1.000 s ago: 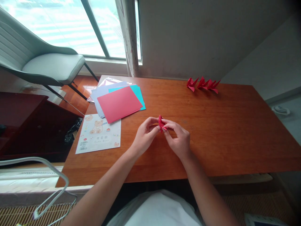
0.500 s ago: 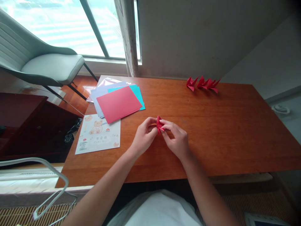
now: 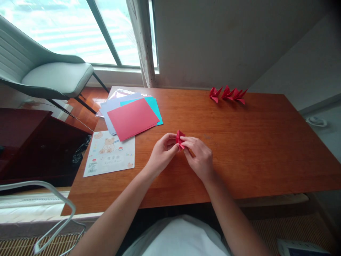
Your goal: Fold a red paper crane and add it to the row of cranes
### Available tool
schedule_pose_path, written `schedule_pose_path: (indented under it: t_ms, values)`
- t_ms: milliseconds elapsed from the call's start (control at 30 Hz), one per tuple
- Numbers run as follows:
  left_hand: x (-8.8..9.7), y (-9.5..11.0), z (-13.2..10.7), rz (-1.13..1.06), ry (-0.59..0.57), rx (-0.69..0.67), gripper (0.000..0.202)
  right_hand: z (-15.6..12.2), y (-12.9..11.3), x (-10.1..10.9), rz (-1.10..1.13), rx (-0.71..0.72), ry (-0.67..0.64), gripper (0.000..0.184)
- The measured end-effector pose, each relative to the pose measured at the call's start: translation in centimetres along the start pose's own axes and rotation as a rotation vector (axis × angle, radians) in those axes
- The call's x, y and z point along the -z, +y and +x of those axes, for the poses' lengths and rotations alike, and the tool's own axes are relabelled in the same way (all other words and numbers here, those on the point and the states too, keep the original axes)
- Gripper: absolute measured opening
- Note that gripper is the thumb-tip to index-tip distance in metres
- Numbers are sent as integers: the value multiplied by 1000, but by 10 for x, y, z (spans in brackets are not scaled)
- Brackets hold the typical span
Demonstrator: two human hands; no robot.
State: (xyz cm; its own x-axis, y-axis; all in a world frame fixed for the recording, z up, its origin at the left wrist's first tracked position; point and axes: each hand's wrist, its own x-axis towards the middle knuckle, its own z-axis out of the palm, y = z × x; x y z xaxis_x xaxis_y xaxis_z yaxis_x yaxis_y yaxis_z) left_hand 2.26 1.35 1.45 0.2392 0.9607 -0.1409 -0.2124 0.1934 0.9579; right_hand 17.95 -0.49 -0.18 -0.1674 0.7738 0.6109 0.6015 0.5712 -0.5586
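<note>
Between my two hands, above the middle of the wooden table point(image 3: 253, 153), is a small piece of folded red paper point(image 3: 179, 139). My left hand point(image 3: 164, 151) pinches it from the left, thumb toward me. From the right, my right hand point(image 3: 199, 154) grips its other side with thumb and fingers. The finer folds are partly covered by my fingertips. Three red origami cranes point(image 3: 227, 94) stand in a row near the table's back edge, to the right.
Red sheets of paper point(image 3: 133, 119) lie over teal sheets point(image 3: 157, 109) and lavender ones point(image 3: 108, 115) at the back left. A bear-printed sheet point(image 3: 112, 156) lies in front of them. A chair point(image 3: 57, 78) stands beyond the table by the window.
The folded red paper has turned slightly between my fingers and shows more of its face. Both hands keep their hold. The whole view has shifted a little.
</note>
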Motion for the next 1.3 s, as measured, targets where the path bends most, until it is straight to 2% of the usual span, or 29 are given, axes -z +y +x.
schedule_pose_path:
  t_ms: [200,400,567,900,1067,1200,1300]
  values:
    - [2,-4,1,119,13,-51,22,0,-3,0,98,-22,30,17]
    - [1,0,0,160,5,-20,23,0,-6,1,267,-355,119,7]
    - [1,2,-1,167,-7,2,21,3,-5,0,511,-599,247,14]
    - [1,8,-2,166,22,31,25,5,10,-2,734,-768,306,26]
    - [2,6,-2,216,36,3,25,3,10,1,627,-721,184,36]
    - [4,0,-1,565,96,-189,18,5,10,4,322,-520,49,21]
    - [4,-4,-1,809,97,-325,15,8,13,6,142,-380,-8,16]
